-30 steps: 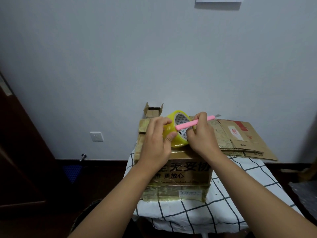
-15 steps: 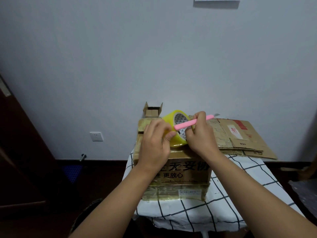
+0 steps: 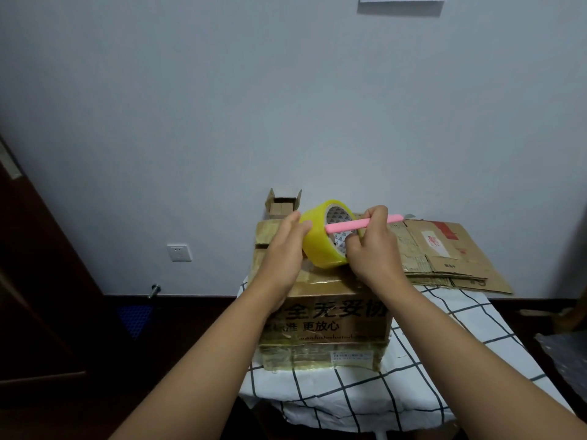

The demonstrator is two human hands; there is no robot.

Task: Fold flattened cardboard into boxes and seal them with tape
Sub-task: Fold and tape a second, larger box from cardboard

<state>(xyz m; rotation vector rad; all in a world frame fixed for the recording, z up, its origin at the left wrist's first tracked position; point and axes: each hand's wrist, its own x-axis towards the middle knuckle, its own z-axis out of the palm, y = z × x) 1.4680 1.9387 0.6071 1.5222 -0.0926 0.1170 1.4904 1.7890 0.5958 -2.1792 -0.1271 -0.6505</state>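
Grey wall (image 3: 286,106) behind, checked tablecloth (image 3: 428,360) below; box (image 3: 327,325) sits on it, top half-hidden by forearms; right hand (image 3: 371,249) grips tape roll (image 3: 317,239) and pink cutter (image 3: 349,226), blade unclear; left hand (image 3: 282,252) lies flat-fingered against roll; flattened cardboard (image 3: 444,255) beside

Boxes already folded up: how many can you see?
2: the big box under the hands, and a small open box behind it. Flat cardboard lies right; more may be hidden.
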